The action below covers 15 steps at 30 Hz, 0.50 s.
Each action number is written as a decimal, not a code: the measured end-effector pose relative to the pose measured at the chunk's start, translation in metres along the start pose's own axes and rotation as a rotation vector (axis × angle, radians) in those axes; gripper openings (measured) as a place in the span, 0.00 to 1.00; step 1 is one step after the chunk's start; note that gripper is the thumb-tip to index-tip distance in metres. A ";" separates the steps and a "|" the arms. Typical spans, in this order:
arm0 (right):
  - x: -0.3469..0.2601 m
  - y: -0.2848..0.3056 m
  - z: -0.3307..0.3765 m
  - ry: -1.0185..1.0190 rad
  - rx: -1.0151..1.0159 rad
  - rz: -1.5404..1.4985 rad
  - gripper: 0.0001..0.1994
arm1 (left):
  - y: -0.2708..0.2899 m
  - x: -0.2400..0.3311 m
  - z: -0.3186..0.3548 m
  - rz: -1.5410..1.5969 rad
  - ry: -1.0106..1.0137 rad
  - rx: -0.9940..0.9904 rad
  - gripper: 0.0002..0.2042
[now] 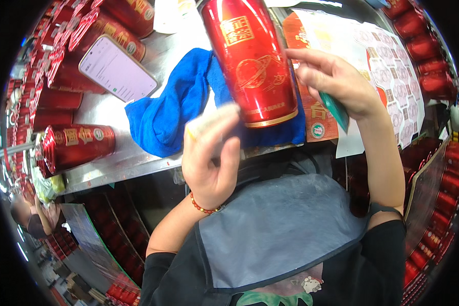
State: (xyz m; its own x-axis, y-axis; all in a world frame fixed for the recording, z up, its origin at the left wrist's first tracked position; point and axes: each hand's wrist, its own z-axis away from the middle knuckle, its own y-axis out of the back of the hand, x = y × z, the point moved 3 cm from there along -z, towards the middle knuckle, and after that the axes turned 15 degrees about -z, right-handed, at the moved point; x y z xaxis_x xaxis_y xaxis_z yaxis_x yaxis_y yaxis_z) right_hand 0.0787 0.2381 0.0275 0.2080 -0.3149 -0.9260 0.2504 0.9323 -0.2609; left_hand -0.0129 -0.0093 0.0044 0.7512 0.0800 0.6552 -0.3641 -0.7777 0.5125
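Where the grey apron point(285, 229) hangs closest to the body, both forearms rise out of it toward the counter point(112, 163). The left hand point(211, 158), with a red bead bracelet point(204, 208) at the wrist, is raised with fingers loosely curled and thumb up; its fingertips are blurred and seem to pinch a small pale sticker point(209, 122), though I cannot tell for sure. Just beyond, the right hand point(336, 81) has its fingers extended, tips touching the side of a tall red canister point(250, 61), while a small green card point(336, 109) is tucked under the palm. The canister stands nearly upright above the counter edge, long axis running up and down the view and tilted slightly, its gold-rimmed end toward the person and its other end out of sight at the top. Beneath and behind it lies a crumpled blue cloth point(173, 107) on the steel counter. To the left, a smartphone point(117, 69) rests with its screen lit, and a similar red canister point(76, 145) lies on its side near the edge. Further right is a sheet of round labels point(392, 76). More red canisters point(107, 25) lie at the far left.
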 end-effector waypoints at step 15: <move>-0.014 -0.019 -0.023 0.015 -0.037 0.116 0.38 | -0.012 0.025 -0.019 -0.476 -0.605 -0.099 0.20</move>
State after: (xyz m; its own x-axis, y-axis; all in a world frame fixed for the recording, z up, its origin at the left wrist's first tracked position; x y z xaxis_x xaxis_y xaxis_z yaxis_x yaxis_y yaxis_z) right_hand 0.0488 0.2288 0.0394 0.2188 -0.2025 -0.9545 0.1907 0.9682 -0.1616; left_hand -0.0003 0.0137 0.0245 0.9986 0.0152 -0.0502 0.0470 -0.6835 0.7285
